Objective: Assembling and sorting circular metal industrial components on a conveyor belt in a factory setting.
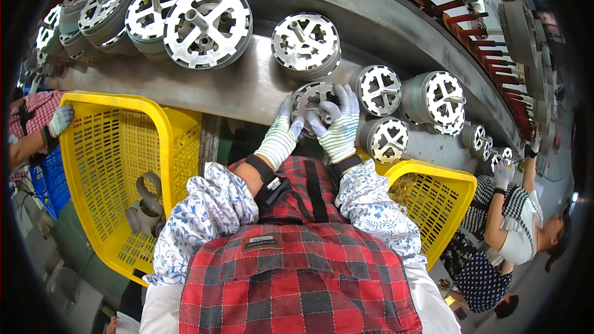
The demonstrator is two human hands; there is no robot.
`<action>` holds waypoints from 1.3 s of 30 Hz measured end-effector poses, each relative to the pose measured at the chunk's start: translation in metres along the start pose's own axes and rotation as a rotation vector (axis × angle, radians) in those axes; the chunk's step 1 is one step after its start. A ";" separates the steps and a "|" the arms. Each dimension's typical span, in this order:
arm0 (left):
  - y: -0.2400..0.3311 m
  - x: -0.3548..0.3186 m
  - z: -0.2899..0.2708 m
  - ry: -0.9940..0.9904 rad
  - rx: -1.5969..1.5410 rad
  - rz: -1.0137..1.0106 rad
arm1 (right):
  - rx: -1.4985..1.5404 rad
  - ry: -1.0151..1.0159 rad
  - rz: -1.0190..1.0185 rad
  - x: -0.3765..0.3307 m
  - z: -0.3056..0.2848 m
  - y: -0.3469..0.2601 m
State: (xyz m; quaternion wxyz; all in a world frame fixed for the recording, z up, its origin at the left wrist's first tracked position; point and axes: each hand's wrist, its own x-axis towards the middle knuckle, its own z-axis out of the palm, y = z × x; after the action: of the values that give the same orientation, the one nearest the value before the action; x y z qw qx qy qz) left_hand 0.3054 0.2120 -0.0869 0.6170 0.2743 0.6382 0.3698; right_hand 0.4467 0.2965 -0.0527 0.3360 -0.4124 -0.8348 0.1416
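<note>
A round metal fixture (pixel 304 97) with a slotted disc on top sits at the bench's near edge, in front of my body. My left hand (pixel 281 134), in a striped work glove, grips its near left side, fingers along the rim and thumb toward the middle. My right hand (pixel 340 125), gloved alike, is closed over its right side, with bent fingers near the short central post. The fingers partly cover the disc, so the exact contact at the post is hidden. Just beyond stands a similar fixture (pixel 305 43), and another fixture (pixel 387 139) is beside my right hand.
More fixtures, such as a large one (pixel 209 27), line the metal bench (pixel 247 89). Yellow crates stand at my left (pixel 166 148) and right (pixel 465 184); the left holds metal rings (pixel 143 213). Red-handled rods (pixel 467 17) line the far side. Co-workers' gloved hands (pixel 60 120) appear at both sides.
</note>
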 end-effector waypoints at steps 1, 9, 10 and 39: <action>0.002 0.000 -0.001 -0.014 -0.021 -0.043 | -0.065 0.024 -0.015 -0.002 0.004 0.001; 0.021 -0.009 0.001 -0.050 -0.195 -0.183 | 0.037 -0.025 0.106 -0.001 0.014 0.007; 0.024 -0.009 0.002 -0.058 -0.181 -0.210 | 0.028 -0.013 0.122 -0.004 0.017 0.010; 0.041 -0.015 -0.007 -0.127 -0.088 -0.128 | -0.018 0.018 0.034 -0.003 -0.020 0.010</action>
State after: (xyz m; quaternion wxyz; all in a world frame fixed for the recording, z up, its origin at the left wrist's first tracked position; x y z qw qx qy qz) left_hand 0.2952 0.2225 -0.0455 0.6898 0.2286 0.5973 0.3393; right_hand 0.4670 0.2994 -0.0443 0.3373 -0.4309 -0.8259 0.1361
